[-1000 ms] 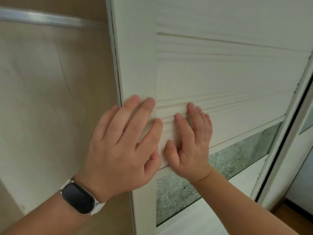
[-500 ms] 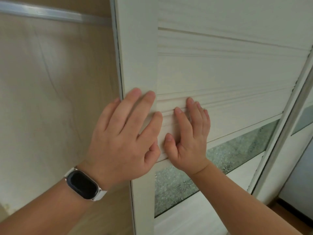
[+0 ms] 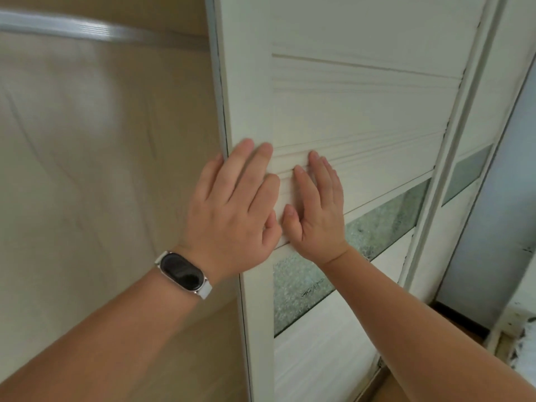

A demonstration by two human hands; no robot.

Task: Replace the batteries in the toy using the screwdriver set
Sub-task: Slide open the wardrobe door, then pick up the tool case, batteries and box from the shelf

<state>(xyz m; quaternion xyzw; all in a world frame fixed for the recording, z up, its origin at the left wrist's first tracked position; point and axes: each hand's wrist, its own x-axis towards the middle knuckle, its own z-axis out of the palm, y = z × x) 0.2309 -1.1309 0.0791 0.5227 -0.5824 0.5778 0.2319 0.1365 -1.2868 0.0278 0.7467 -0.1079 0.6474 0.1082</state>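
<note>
Both hands, left hand [image 3: 232, 210] and right hand [image 3: 317, 210], press flat and empty on the sliding door [image 3: 362, 111], seemingly opening it to fetch supplies.

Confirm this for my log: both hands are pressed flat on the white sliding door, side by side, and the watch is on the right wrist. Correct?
Not quite. The head view shows the watch on the left wrist, not the right. The rest holds: the left hand and the right hand lie flat, side by side, on the white sliding door.
</note>
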